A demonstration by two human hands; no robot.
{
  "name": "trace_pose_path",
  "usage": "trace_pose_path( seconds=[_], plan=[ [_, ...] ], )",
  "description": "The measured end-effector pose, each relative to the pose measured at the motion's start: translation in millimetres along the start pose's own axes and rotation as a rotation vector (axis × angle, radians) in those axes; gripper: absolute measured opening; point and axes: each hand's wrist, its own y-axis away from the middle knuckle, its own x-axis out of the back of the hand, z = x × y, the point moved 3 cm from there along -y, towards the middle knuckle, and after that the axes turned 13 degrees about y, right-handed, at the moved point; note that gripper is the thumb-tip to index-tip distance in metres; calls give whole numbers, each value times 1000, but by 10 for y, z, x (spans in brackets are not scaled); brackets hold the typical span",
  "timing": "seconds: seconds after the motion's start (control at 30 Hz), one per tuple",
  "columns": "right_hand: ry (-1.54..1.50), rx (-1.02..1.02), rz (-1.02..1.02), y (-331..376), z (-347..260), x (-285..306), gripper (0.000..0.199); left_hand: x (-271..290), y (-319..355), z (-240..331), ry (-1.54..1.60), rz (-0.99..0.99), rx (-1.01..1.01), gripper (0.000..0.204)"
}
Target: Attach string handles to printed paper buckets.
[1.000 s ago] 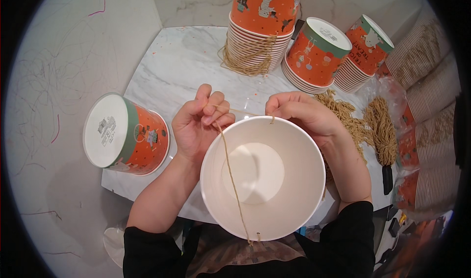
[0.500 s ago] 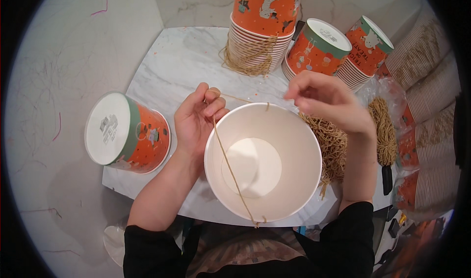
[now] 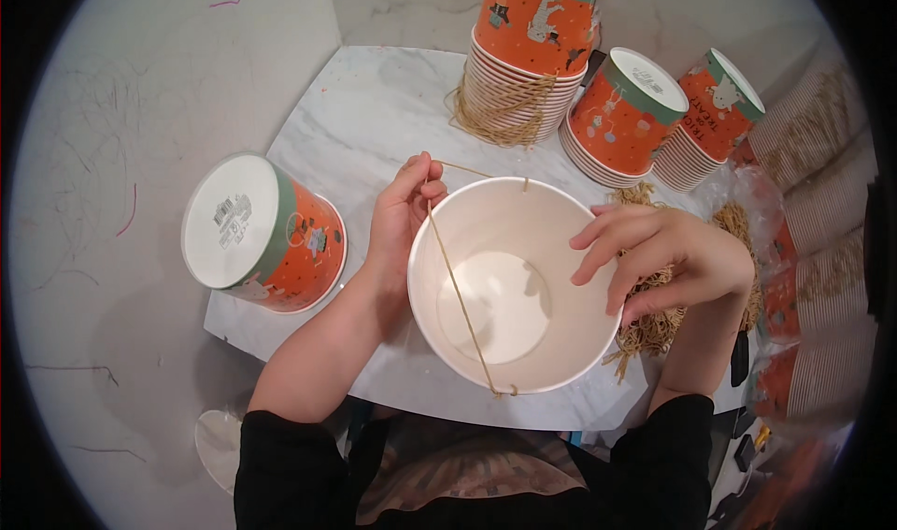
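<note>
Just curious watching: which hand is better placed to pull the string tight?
Probably the left hand: its fingers already pinch the string at the white bucket rim. The right hand rests open.

- One view only: the head camera is looking steeply down from above the person's chest onto the worktop.
- It is facing forward and downward; the person's dark sleeves are entering from the lower edge, forearms reaching up the frame.
- It is sitting close: the white bucket is filling the centre, with the left hand and right hand on either side of it.
- The fisheye lens is bending the worktop edges and darkening the corners into a round rim.
- The cup stacks are lying at the far, upper side; the floor is showing at the left.
- No second view is sharing the scene.
</note>
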Motion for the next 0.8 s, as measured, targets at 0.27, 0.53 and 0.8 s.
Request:
trace_pose_path(
  seconds=[0.27, 0.53, 0.8],
  plan=[
    [-373, -258, 533, 172, 29, 60, 17, 36, -67, -113, -170, 91, -79, 18],
    [-877, -442, 977, 173, 430, 65, 25, -313, 175, -273, -584, -128, 1, 65],
    [-1122, -468, 1122, 237, 929, -135, 39, -345, 213, -269, -515, -238, -61, 51]
  ],
)
